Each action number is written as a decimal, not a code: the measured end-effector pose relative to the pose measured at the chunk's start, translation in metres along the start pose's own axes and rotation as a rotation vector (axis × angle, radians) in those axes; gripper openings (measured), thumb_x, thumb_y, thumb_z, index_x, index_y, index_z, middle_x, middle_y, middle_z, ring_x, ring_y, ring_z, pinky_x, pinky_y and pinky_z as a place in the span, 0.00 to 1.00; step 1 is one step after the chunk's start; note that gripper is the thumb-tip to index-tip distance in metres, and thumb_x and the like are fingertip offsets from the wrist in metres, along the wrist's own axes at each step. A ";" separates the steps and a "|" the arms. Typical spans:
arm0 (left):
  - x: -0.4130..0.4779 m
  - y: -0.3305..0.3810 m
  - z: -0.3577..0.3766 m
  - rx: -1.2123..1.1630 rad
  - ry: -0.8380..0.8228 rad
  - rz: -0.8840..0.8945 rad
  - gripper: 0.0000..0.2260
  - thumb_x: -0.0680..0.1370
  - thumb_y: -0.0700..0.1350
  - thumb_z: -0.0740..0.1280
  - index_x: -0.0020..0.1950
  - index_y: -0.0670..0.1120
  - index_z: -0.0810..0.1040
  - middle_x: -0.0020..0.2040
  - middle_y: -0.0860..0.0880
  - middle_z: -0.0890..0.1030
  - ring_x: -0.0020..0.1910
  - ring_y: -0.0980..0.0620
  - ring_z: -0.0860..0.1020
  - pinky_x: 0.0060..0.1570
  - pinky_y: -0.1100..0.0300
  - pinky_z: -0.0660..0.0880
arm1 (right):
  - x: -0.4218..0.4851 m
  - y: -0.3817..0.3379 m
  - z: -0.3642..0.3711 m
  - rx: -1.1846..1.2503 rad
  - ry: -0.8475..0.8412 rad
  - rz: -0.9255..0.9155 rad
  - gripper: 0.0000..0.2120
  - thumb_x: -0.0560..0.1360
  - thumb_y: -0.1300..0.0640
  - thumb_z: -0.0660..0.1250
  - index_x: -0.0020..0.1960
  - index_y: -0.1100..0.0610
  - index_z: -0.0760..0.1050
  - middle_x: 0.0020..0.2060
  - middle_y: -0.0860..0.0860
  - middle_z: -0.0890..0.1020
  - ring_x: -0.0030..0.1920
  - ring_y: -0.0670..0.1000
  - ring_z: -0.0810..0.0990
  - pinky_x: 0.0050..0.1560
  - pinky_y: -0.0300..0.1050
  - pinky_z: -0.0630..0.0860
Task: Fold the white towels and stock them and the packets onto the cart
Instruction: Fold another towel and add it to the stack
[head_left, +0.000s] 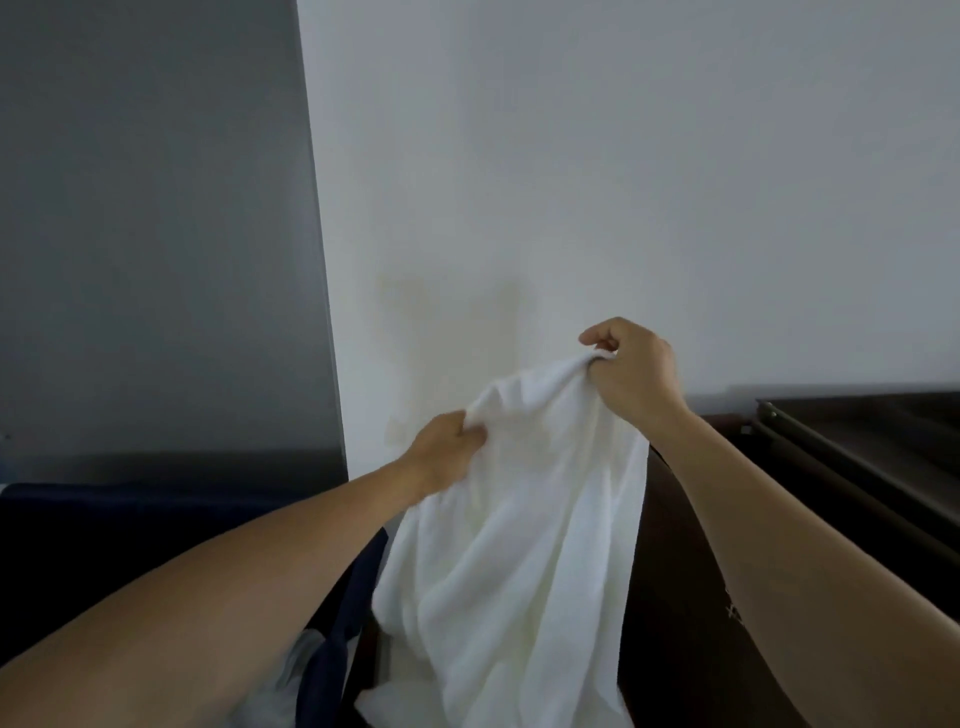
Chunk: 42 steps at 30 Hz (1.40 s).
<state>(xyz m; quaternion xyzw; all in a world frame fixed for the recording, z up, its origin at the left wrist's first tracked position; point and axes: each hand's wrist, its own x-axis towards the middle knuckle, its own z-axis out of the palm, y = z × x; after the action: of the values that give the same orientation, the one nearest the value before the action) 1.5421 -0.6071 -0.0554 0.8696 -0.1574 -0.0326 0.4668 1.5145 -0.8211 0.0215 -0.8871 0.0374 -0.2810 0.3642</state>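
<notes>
Head view. A white towel (519, 545) hangs in the lower centre of the frame, held up by both hands along its upper edge. The left hand (444, 449), centre-left, pinches a bunched fold of the edge, its fingers (475, 434) clenched on the cloth. The right hand (636, 371), higher and right of centre, grips the other part of the edge, with its fingers curled round a gathered corner. The cloth sags between the two grips and falls in loose folds to the bottom edge. A dark blue fabric bin (130, 535) occupies the lower left, and dark brown furniture (857, 447) the right. Behind them stand a white wall (623, 156) and a grey wall (156, 208).
</notes>
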 end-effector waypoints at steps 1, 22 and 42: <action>0.004 0.016 -0.002 -0.047 0.064 0.038 0.12 0.83 0.49 0.59 0.55 0.43 0.79 0.48 0.47 0.81 0.44 0.48 0.79 0.43 0.54 0.77 | -0.001 0.001 0.002 -0.074 -0.126 -0.028 0.20 0.73 0.63 0.66 0.63 0.50 0.77 0.53 0.46 0.79 0.53 0.49 0.78 0.54 0.44 0.74; 0.023 0.046 -0.018 -0.130 0.053 0.088 0.16 0.80 0.50 0.66 0.34 0.46 0.70 0.33 0.51 0.71 0.33 0.52 0.69 0.35 0.58 0.66 | 0.007 -0.015 -0.020 0.009 -0.384 -0.023 0.37 0.65 0.59 0.82 0.71 0.53 0.72 0.56 0.50 0.78 0.53 0.49 0.77 0.51 0.40 0.71; 0.008 0.000 -0.013 -0.316 0.032 0.010 0.14 0.82 0.50 0.63 0.41 0.44 0.79 0.39 0.47 0.80 0.37 0.50 0.78 0.38 0.58 0.76 | 0.021 -0.013 -0.018 0.037 -0.090 0.086 0.20 0.70 0.48 0.76 0.52 0.62 0.79 0.46 0.58 0.84 0.48 0.60 0.83 0.48 0.55 0.80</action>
<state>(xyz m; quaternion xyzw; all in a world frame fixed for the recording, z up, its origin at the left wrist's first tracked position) 1.5524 -0.5997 -0.0472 0.7849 -0.1472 -0.0406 0.6006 1.5203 -0.8287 0.0506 -0.8895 0.0541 -0.2256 0.3937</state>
